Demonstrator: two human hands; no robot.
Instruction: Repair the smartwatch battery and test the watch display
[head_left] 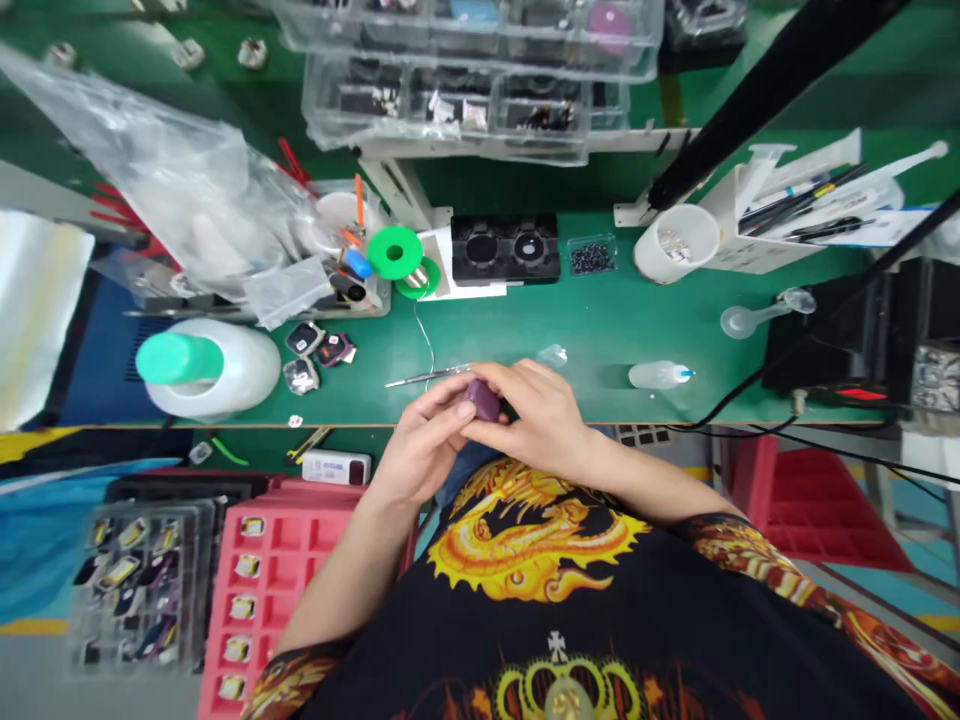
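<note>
A small purple case (pixel 484 399), like a watch housing, is held between both hands just above the bench's front edge. My left hand (pixel 427 440) is closed on its left side, the thumb pressed against it. Around the top and right side of the case curl the fingers of my right hand (pixel 536 415). Metal tweezers (pixel 424 377) lie on the green bench beyond my left hand. Several similar small watch cases (pixel 319 350) sit in a cluster farther left. Past my right hand is a small clear plastic piece (pixel 553 356).
At the left stands a white bottle (pixel 240 370) with a green cap. A solder spool (pixel 395 252) and a black tray (pixel 505 248) are at the back. To the right lies a small dropper bottle (pixel 658 375). A pink foam tray (pixel 285 540) is below the bench edge at left.
</note>
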